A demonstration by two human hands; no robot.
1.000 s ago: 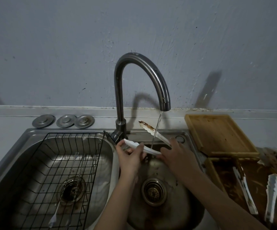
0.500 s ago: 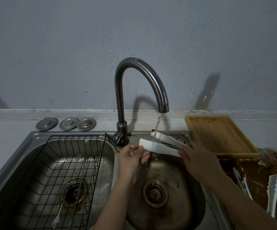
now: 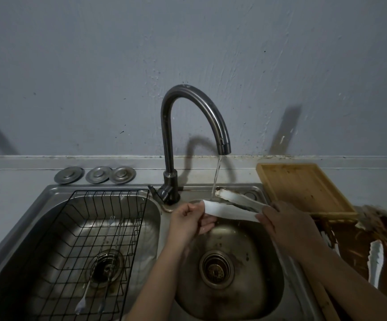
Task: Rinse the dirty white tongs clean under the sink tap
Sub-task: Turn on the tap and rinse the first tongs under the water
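White tongs point(image 3: 230, 210) lie spread open across the right sink bowl point(image 3: 271, 269), under the stream from the dark curved tap point(image 3: 194, 105). My right hand point(image 3: 287, 224) grips their hinge end at the right. My left hand point(image 3: 189, 222) pinches the tip of the near arm between thumb and fingers. The far arm's tip point(image 3: 222, 193) still carries brown grime and sits right where the water falls.
A black wire rack point(image 3: 90, 239) with thin utensils fills the left bowl. Three metal sink plugs point(image 3: 97, 174) lie behind it. To the right are a wooden tray point(image 3: 303, 188) and a dirty brown tray point(image 3: 359, 246) holding another white tong point(image 3: 375, 259).
The tongs have shifted rightward and lower, flattening out under the stream. The far arm's brown tip now sits in the water, and my left hand has slid to the near arm's tip.
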